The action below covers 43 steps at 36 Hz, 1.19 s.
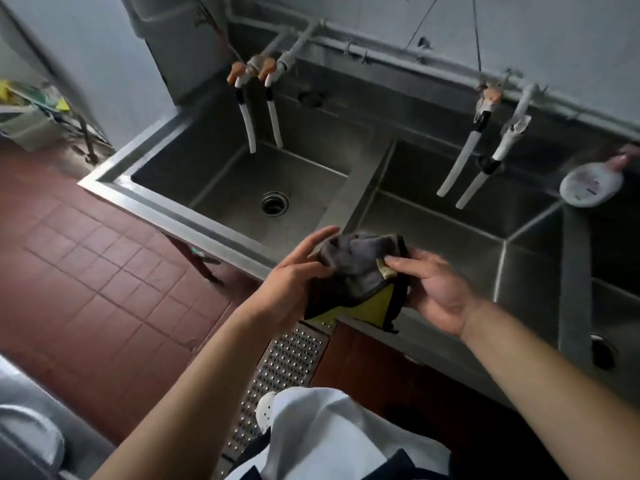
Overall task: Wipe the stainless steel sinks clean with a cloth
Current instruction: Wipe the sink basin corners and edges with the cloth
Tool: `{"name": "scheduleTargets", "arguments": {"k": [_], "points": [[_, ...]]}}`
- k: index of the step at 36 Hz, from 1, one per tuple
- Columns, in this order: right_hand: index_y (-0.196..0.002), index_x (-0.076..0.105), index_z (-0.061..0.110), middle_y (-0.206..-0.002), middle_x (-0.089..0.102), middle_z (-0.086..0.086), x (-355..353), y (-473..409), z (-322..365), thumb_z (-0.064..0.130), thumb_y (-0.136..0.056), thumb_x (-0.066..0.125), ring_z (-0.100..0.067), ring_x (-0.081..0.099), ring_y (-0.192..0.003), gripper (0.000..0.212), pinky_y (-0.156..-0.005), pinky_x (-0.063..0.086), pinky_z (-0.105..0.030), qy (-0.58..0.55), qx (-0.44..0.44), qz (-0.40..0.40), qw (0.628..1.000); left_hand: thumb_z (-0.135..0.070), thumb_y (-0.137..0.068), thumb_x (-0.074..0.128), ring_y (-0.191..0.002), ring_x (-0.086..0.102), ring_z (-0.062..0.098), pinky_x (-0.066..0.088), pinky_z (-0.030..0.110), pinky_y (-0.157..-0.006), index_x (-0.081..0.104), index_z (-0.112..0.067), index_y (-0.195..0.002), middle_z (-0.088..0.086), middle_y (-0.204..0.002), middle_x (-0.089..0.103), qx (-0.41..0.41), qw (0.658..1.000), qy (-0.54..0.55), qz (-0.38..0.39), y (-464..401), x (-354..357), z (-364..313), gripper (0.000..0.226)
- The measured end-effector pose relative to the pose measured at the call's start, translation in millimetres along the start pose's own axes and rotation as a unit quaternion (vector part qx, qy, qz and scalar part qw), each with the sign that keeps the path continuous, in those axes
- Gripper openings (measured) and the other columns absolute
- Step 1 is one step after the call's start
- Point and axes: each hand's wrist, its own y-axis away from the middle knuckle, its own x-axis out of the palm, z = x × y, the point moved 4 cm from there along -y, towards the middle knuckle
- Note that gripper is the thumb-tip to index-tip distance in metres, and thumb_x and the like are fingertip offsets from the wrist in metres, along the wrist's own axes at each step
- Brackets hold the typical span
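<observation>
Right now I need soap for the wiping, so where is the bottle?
In the head view the white bottle lies at the far right, on the sink unit's ledge, right of the right-hand hoses.

Bare forearms, white garment (322, 434) with dark trim, white perforated shoe (266, 410)

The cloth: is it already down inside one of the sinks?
No, the cloth is held up between the left hand and the right hand, above the front rim of the sinks.
</observation>
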Motion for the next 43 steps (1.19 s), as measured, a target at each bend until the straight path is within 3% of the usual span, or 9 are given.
{"name": "scheduleTargets", "arguments": {"k": [5, 11, 15, 21, 26, 33, 36, 39, 43], "points": [[-0.135, 0.056, 0.001, -0.122, 0.059, -0.018, 22.5, -12.2, 14.2, 0.021, -0.09, 0.057, -0.031, 0.054, -0.114, 0.049, -0.111, 0.035, -0.051, -0.075, -0.005, -0.075, 0.994, 0.012, -0.066, 0.043, -0.122, 0.055, 0.045, 0.034, 0.06, -0.11, 0.05, -0.021, -0.141, 0.021, -0.138, 0.056, 0.013, 0.999, 0.039, 0.002, -2.7, -19.8, -29.9, 0.081], [-0.131, 0.061, 0.009, -0.135, 0.061, -0.017, 34.1, -17.6, 52.3, 0.022, -0.094, 0.052, -0.033, 0.055, -0.128, 0.04, -0.115, 0.034, -0.05, -0.071, -0.042, -0.073, 0.994, 0.013, -0.07, 0.04, -0.116, 0.06, 0.039, 0.045, 0.053, -0.102, 0.051, -0.031, -0.139, 0.016, -0.128, 0.064, 0.029, 0.998, -0.001, 0.05, -14.6, -27.3, -61.9, 0.083], [-0.137, 0.054, 0.005, -0.134, 0.061, -0.018, 35.3, -27.5, 84.9, 0.015, -0.099, 0.048, -0.032, 0.058, -0.126, 0.04, -0.112, 0.04, -0.049, -0.058, -0.1, -0.069, 0.991, -0.006, -0.083, 0.062, -0.119, 0.061, 0.039, 0.049, 0.053, -0.102, 0.054, -0.029, -0.137, 0.02, -0.131, 0.06, 0.026, 0.998, -0.042, 0.025, -34.2, -31.0, -75.8, 0.059], [-0.114, 0.066, 0.001, -0.114, 0.07, -0.016, 33.4, -42.7, 130.3, 0.007, -0.091, 0.057, -0.025, 0.067, -0.11, 0.026, -0.1, 0.052, -0.036, 0.014, -0.213, -0.013, 0.977, -0.022, -0.071, 0.088, -0.088, 0.075, 0.017, 0.06, 0.029, -0.07, 0.062, -0.022, -0.122, -0.002, -0.092, 0.077, 0.024, 0.964, -0.22, -0.146, -62.2, -34.4, -89.5, 0.057], [-0.082, 0.078, 0.017, -0.084, 0.075, 0.001, 11.3, -68.4, 161.2, 0.001, -0.093, 0.056, -0.013, 0.07, -0.083, 0.029, -0.077, 0.056, -0.026, 0.023, -0.266, -0.01, 0.964, 0.004, -0.073, 0.078, -0.088, 0.071, 0.008, 0.058, 0.018, -0.072, 0.066, -0.032, -0.108, -0.007, -0.096, 0.074, 0.069, 0.893, -0.404, -0.187, -78.6, -51.1, -104.5, 0.052], [-0.087, 0.078, 0.016, -0.091, 0.077, -0.002, -20.5, -86.2, 143.3, 0.005, -0.091, 0.061, -0.019, 0.072, -0.091, 0.022, -0.082, 0.057, -0.031, 0.031, -0.265, -0.047, 0.963, 0.016, -0.067, 0.043, -0.081, 0.071, 0.029, 0.061, 0.041, -0.067, 0.073, -0.028, -0.085, 0.007, -0.083, 0.074, 0.109, 0.848, -0.475, -0.206, -88.5, -62.8, -110.3, 0.056], [-0.083, 0.078, 0.016, -0.086, 0.077, 0.0, -27.1, -81.5, 136.2, 0.003, -0.091, 0.061, -0.015, 0.072, -0.086, 0.023, -0.078, 0.056, -0.026, 0.014, -0.268, -0.082, 0.96, 0.007, -0.064, 0.043, -0.088, 0.068, 0.039, 0.058, 0.051, -0.079, 0.072, -0.006, -0.093, 0.022, -0.091, 0.07, 0.156, 0.849, -0.474, -0.172, -87.5, -58.3, -110.5, 0.043], [-0.08, 0.08, 0.02, -0.084, 0.077, 0.002, -32.4, -70.7, 131.5, 0.003, -0.09, 0.062, -0.013, 0.072, -0.085, 0.027, -0.079, 0.056, -0.024, 0.029, -0.285, -0.105, 0.952, -0.01, -0.074, 0.061, -0.091, 0.068, 0.021, 0.058, 0.036, -0.08, 0.069, -0.012, -0.111, 0.009, -0.096, 0.071, 0.122, 0.851, -0.503, -0.085, -92.3, -59.6, -103.9, 0.038], [-0.087, 0.078, 0.015, -0.09, 0.076, -0.004, -43.7, -52.6, 112.8, 0.008, -0.087, 0.067, -0.019, 0.072, -0.09, 0.013, -0.082, 0.058, -0.03, 0.05, -0.267, -0.154, 0.95, -0.01, -0.076, 0.08, -0.087, 0.065, 0.004, 0.054, 0.024, -0.079, 0.063, -0.022, -0.122, -0.008, -0.095, 0.069, 0.062, 0.761, -0.643, 0.064, -102.1, -64.1, -81.8, 0.051]]}}
